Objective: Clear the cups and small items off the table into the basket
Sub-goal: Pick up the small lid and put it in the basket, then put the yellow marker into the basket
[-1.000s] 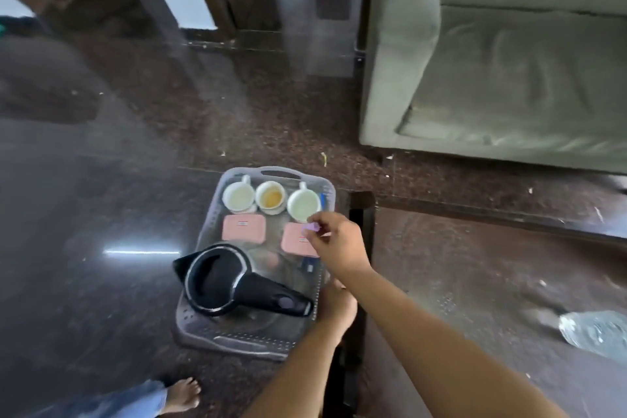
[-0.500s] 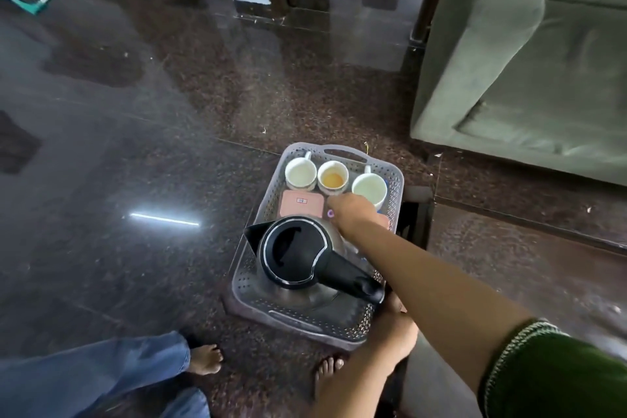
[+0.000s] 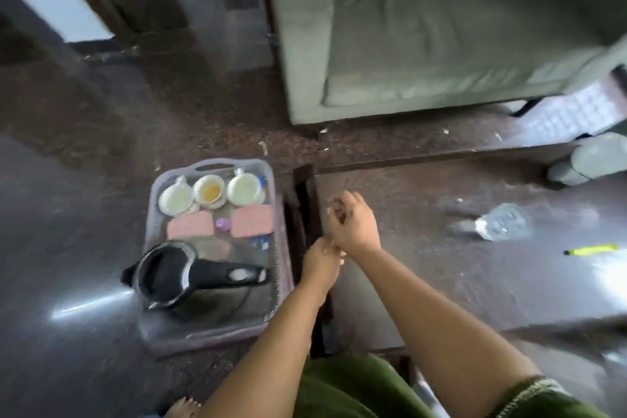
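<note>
A: While the right hand (image 3: 353,224) is hovering loosely curled and empty over the desk (image 3: 424,275) near its left edge, what is remaining?

B: A crumpled plastic bottle (image 3: 502,222) is lying well to its right, long axis running left-right. The left hand (image 3: 320,260) is resting at the desk edge beside the basket (image 3: 152,214); grip unclear.

grey basket (image 3: 154,214), black kettle (image 3: 169,273), pink coasters (image 3: 190,227)
</note>
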{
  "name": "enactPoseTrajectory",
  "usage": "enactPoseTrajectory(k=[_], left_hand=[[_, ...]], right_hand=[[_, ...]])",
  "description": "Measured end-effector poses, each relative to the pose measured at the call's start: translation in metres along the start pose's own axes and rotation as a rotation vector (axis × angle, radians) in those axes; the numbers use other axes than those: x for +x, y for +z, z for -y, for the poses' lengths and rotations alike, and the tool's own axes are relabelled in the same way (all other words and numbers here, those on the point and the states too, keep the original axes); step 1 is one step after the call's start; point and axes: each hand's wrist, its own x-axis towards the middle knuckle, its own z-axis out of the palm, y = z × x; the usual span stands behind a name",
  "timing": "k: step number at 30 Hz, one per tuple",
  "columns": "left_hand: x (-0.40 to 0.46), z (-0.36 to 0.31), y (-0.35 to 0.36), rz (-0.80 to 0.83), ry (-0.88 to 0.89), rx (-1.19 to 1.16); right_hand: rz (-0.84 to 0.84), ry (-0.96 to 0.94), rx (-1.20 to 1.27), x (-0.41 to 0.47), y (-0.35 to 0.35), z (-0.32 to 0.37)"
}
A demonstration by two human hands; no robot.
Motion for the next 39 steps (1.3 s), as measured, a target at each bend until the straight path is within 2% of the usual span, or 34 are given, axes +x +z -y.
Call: enactPoseTrajectory(k=[4, 6, 9, 12, 14, 17, 19, 21, 24, 27, 30, 33, 37, 39], left_hand=[[0.033, 0.008, 0.069, 0.037, 0.055, 0.175], [0.037, -0.001, 0.121, 0.071, 0.139, 0.258], [0.032, -0.003, 0.217, 0.204, 0.248, 0.262], [0.033, 0.018, 0.333, 0.385, 0.406, 0.397], [0.044, 0.041, 0.411, 0.506, 0.396, 0.446], [0.055, 0.062, 0.509, 0.579, 0.277, 0.605], [0.045, 0.050, 0.556, 0.564, 0.156, 0.647], [0.038, 0.032, 0.592, 0.463, 0.068, 0.636], [0.048, 0.018, 0.627, 0.257, 0.028, 0.604], [0.057, 0.022, 0.648, 0.219, -0.003, 0.642], [0.061, 0.027, 0.665, 0.207, 0.037, 0.635], [0.063, 0.030, 0.669, 0.160, 0.081, 0.662], [0.053, 0.012, 0.666, 0.136, 0.251, 0.635], [0.042, -0.002, 0.657, 0.183, 0.370, 0.576]], right_hand=[[-0.185, 0.229, 0.041, -0.028, -0.053, -0.079], [-0.297, 0.328, 0.060, -0.037, -0.089, -0.121], [-0.493, 0.503, 0.145, -0.063, -0.148, -0.191], [-0.671, 0.640, 0.187, -0.092, -0.213, -0.268], [-0.690, 0.694, 0.169, -0.103, -0.256, -0.323], [-0.589, 0.746, 0.064, -0.112, -0.309, -0.407], [-0.533, 0.812, 0.009, -0.114, -0.338, -0.457], [-0.491, 0.868, -0.019, -0.108, -0.363, -0.495], [-0.338, 0.852, -0.036, -0.091, -0.384, -0.534], [-0.181, 0.807, -0.043, -0.080, -0.392, -0.562], [-0.153, 0.739, -0.037, -0.078, -0.392, -0.579], [-0.308, 0.815, 0.032, -0.084, -0.387, -0.581], [-0.731, 0.938, 0.349, -0.078, -0.399, -0.558], [-0.872, 0.955, 0.441, -0.071, -0.409, -0.535]])
